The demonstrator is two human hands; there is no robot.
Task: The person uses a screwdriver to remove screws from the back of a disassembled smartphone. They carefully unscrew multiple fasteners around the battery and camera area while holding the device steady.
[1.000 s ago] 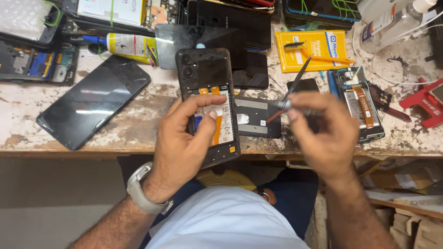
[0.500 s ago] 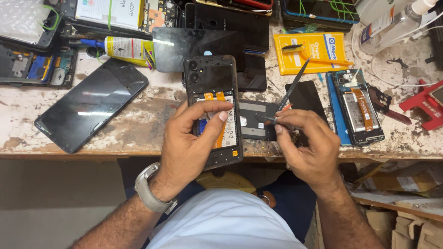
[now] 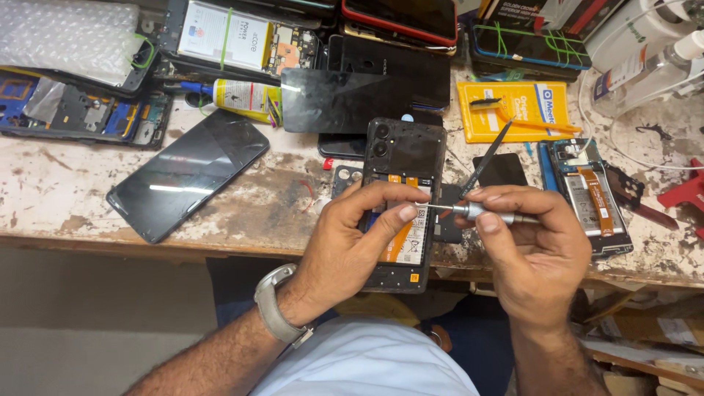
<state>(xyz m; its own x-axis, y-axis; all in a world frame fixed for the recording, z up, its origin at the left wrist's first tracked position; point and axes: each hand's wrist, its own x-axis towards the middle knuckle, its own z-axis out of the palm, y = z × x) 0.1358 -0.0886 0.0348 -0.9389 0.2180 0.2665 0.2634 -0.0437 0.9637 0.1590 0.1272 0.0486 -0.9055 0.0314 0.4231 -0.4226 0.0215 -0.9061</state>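
Since half a second ago, right hand (image 3: pixel 539 253) swung its screwdriver (image 3: pixel 469 211) level, tip at the opened phone (image 3: pixel 402 198) gripped by left hand (image 3: pixel 352 246). Back cover off; internals exposed, screws apparently remaining.

Both forearms come up from the bottom edge, angling in toward each other. The left hand (image 3: pixel 345 246) is cupped with its back to the camera, fingers curled over and thumb stretched out to the right, thumbnail up; a watch band wraps that wrist. The right hand (image 3: pixel 535 253) sits just beside it, back up, fingers folded into a loose fist, thumb and forefinger pinched together at the top. The two thumbs nearly meet. Both wrists bend slightly inward.
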